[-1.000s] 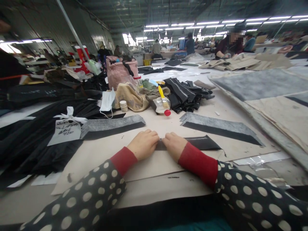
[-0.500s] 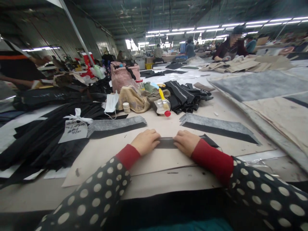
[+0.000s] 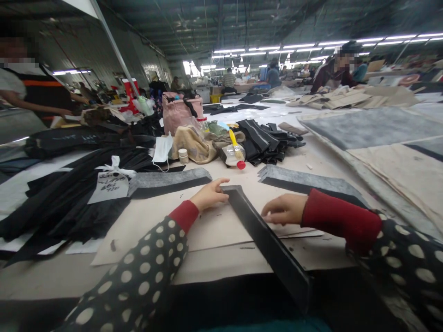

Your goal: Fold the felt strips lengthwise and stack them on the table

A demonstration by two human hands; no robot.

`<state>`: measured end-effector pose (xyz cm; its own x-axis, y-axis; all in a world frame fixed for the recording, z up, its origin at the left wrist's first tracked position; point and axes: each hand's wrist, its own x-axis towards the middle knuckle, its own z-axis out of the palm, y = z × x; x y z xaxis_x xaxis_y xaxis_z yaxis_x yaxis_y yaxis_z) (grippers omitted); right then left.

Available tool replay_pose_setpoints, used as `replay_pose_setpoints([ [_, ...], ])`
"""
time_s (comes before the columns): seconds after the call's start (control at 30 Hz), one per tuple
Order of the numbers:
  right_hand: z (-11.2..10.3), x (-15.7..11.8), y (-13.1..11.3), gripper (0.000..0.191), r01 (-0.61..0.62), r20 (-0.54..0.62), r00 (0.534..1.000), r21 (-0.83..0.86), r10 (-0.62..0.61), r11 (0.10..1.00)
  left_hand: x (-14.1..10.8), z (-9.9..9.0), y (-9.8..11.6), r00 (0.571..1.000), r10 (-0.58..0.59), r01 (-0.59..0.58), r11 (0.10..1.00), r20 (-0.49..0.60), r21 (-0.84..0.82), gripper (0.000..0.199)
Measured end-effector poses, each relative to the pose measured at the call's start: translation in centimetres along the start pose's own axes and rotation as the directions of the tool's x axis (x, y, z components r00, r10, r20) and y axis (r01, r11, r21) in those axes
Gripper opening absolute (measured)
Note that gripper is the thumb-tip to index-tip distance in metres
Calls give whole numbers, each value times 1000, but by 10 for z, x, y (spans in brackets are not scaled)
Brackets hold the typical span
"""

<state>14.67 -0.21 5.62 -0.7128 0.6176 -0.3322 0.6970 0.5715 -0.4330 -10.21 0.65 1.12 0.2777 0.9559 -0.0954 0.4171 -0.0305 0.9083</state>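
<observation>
A long black strip [image 3: 268,240] with a greyish far end lies slantwise in front of me. Its near end reaches past the front edge of the table. My left hand [image 3: 210,193] is at the far end, thumb close against the strip and index finger stretched out apart from it. To the right of the strip is my right hand [image 3: 285,210], slightly blurred, with loosely bent fingers near the strip's edge. I cannot tell whether they touch it. Stacked grey-and-black strips lie beyond each hand, one stack on the left [image 3: 173,181] and another on the right [image 3: 311,180].
Black fabric pieces [image 3: 69,198] with a handwritten tag [image 3: 108,186] cover the left side. Farther back are a face mask [image 3: 162,148], a small jar [image 3: 183,156], a yellow-handled brush [image 3: 235,143], and a pink bag [image 3: 182,113]. Several people work in the background.
The black strip has swung from lying crosswise to slanting towards me. My right hand has moved right, off its top. My left hand's index finger has lifted and straightened.
</observation>
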Motion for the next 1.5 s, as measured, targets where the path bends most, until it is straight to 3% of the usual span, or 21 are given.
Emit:
replay_pose_setpoints([
  [0.03,-1,8,2,33,-17,-107,994,26,19,1000,3,3,2,1000,3,-3,1000,19,3,61],
  [0.1,0,27,6,36,-25,-344,938,64,46,998,8,10,6,998,20,-22,999,54,34,58],
  [0.17,5,47,9,36,12,-449,893,118,42,993,10,16,8,995,69,-76,992,70,98,51],
  [0.27,16,69,9,25,42,-458,888,142,28,989,9,22,9,983,185,-179,931,9,317,37],
  [0.4,24,80,8,19,73,-493,870,122,-3,990,7,21,3,960,266,-184,835,-88,519,25],
  [0.93,25,81,16,24,162,-490,866,83,-102,983,8,16,-7,927,365,-274,811,-83,517,25],
  [1.1,27,80,17,24,203,-522,833,-22,-184,979,7,16,-7,900,435,-347,736,-14,582,25],
  [1.23,27,80,16,24,209,-510,820,-153,-258,966,3,14,-3,864,495,-411,581,95,703,24],
  [1.4,25,75,8,24,145,-428,862,-306,-272,941,-5,12,2,835,474,-466,338,280,818,25],
  [1.5,22,72,1,24,94,-361,901,-381,-241,920,-10,10,0,835,458,-475,318,305,820,26],
])
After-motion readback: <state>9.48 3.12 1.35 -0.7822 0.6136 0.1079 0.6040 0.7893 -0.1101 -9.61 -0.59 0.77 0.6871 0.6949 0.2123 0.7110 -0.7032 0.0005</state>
